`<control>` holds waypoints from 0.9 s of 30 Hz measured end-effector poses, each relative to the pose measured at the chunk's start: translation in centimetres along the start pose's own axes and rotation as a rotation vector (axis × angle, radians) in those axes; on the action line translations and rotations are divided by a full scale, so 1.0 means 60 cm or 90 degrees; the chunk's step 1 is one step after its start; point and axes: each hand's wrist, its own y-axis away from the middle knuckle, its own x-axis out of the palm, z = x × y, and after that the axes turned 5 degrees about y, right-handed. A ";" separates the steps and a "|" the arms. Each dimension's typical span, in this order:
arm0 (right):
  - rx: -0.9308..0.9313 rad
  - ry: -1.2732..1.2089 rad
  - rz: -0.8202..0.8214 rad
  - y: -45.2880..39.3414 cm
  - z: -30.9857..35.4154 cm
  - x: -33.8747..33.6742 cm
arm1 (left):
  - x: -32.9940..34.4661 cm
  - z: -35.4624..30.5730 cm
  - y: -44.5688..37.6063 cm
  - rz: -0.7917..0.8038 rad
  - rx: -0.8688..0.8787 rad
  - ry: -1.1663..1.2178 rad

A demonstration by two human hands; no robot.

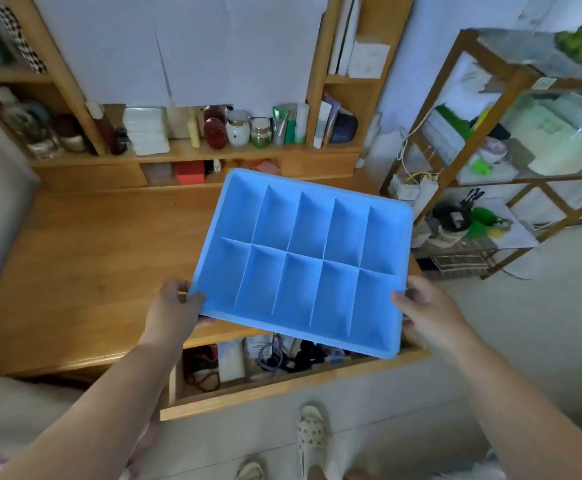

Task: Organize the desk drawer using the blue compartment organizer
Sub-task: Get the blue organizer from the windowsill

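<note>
No text can be read. The bottles and jars (237,128) on the shelf behind the organizer (303,261) bear labels too blurred to make out, as does the printed paper (260,344) in the drawer (282,386) below it.

The blue organizer (303,258) is a flat tray with ten long boxes inside, five in each row. All the boxes have nothing in them. It is up in the air and tipped, over the wooden desk (85,271) and the open drawer (282,386). The drawer is pulled out and holds a jumble of small things
</note>
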 end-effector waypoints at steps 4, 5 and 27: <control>-0.006 -0.047 -0.007 -0.098 0.013 -0.010 | 0.041 -0.008 -0.041 0.028 -0.035 0.038; -0.003 -0.053 0.005 -0.125 0.018 -0.013 | 0.053 -0.007 -0.050 0.033 -0.047 0.040; 0.106 -0.030 0.080 -0.411 -0.149 -0.047 | 0.326 0.053 -0.142 0.064 -0.152 0.084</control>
